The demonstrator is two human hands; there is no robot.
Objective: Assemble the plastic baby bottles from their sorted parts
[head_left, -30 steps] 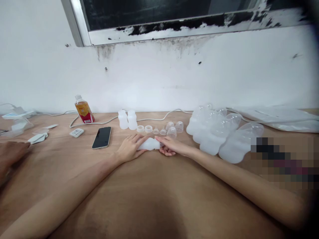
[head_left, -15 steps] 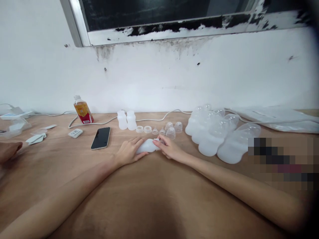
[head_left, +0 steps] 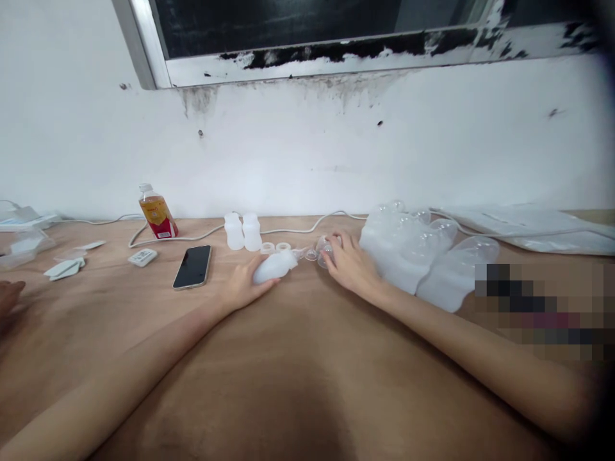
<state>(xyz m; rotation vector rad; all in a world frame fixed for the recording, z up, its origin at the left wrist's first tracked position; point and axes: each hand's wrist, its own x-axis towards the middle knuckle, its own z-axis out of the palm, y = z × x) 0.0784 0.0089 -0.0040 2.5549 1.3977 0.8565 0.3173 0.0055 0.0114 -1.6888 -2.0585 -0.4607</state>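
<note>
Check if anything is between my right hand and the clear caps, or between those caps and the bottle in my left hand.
Nothing visible stands between your right hand and the caps; it is right at them. Between the caps and the bottle in your left hand lie the clear teats.

Held bottle is milky white, small domed caps are colourless, surface is brown with faint wood grain. Phone screen's black, drink label yellow-orange and red, wall white with brownish smudges.
</note>
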